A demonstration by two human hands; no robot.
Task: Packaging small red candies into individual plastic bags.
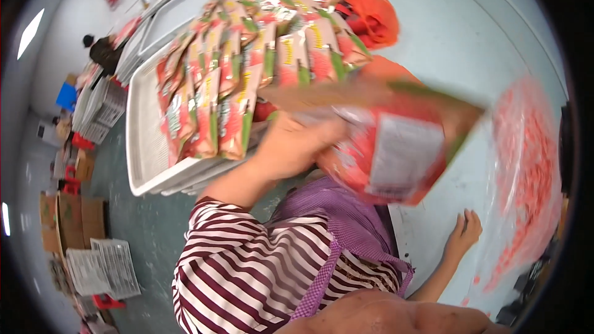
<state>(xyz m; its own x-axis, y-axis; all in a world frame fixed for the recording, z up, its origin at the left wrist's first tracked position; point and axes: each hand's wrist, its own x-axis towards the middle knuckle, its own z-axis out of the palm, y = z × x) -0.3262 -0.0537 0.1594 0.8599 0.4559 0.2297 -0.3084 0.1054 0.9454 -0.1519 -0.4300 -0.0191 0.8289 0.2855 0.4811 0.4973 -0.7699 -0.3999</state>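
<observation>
My left hand [299,147] grips a red and green pouch [405,158] by its left side. The pouch is smeared by motion, and a pale printed panel faces up. Just beyond and left of that hand, many similar shiny pouches [232,114] stand in overlapping rows in a white plastic tray [143,176]. My right hand [465,232] is low over the pale table [442,37] at the right, holding nothing, with its fingers apart. Farther right lies a clear plastic bag [526,161] of small pinkish-red pieces.
An orange-red bag [380,18] is behind the tray, on the table. More white trays [176,12] stand beyond it. Along the left are cardboard boxes [73,219], grey-white crates [102,272] and a person in dark clothes [106,54]. A few red pieces lie near the clear bag.
</observation>
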